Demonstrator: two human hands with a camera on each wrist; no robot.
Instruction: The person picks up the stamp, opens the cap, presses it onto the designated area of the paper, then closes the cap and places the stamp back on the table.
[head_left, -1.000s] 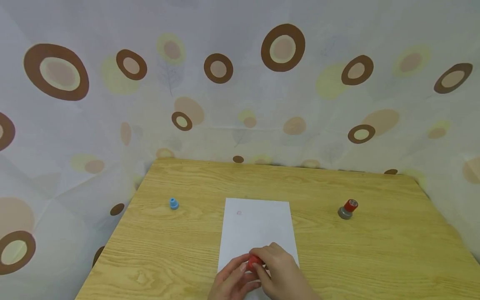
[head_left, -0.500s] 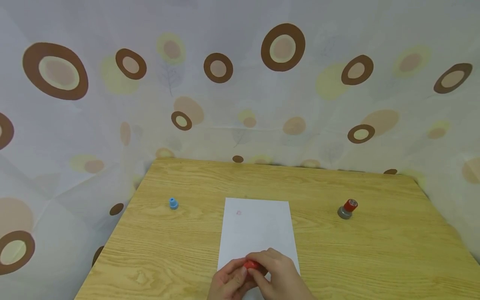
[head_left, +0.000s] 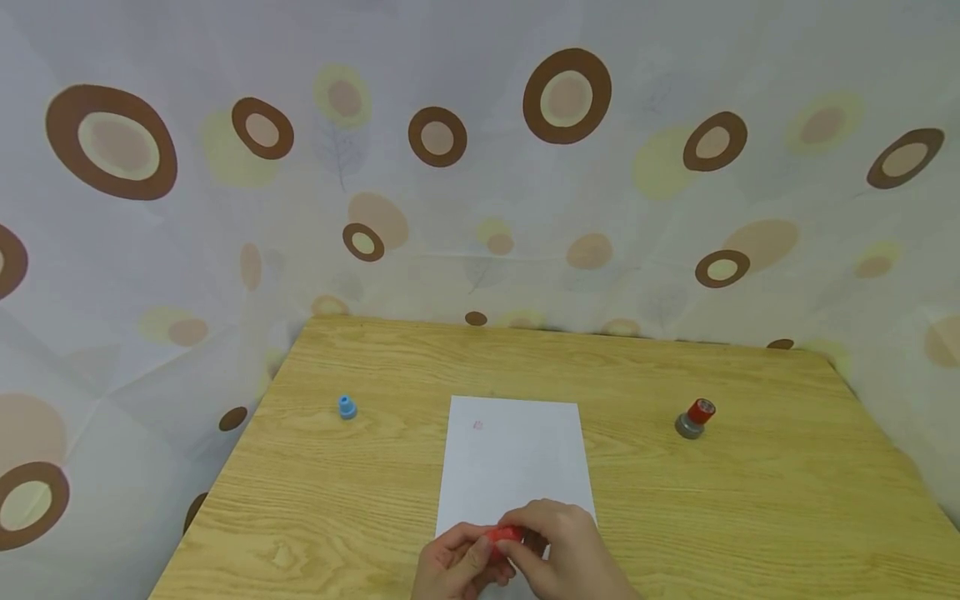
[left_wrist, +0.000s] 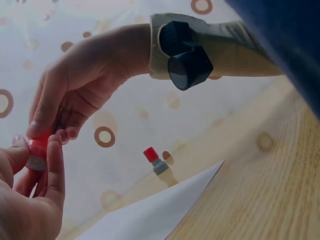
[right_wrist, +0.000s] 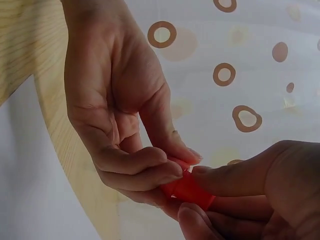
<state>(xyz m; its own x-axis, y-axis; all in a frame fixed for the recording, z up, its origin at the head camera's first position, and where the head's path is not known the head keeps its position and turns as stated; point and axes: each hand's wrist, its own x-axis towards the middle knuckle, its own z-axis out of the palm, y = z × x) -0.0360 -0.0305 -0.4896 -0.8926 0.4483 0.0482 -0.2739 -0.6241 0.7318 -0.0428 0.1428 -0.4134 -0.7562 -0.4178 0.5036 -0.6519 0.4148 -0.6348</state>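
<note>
Both hands meet over the near end of the white paper (head_left: pixel 517 458), holding one small red stamp (head_left: pixel 504 536) between them. My left hand (head_left: pixel 457 562) grips its left end between thumb and fingers. From the other side my right hand (head_left: pixel 562 546) pinches it, thumb toward me. In the left wrist view the stamp (left_wrist: pixel 37 150) ends in a pale round face with a faint drawing. The right wrist view shows a seam across the red body (right_wrist: pixel 195 192), dividing it into two parts. Fingers hide much of it.
A small pink print (head_left: pixel 477 426) marks the paper's far left. A blue stamp (head_left: pixel 347 407) stands on the wooden table (head_left: pixel 360 500) at left; a red and grey stamp (head_left: pixel 695 418) stands at right. A patterned cloth (head_left: pixel 480 192) hangs behind.
The hands have sunk slightly toward me with the red stamp, which has tipped over more sideways. My right hand has shifted a little right over the last half second. The other stamps stay put.
</note>
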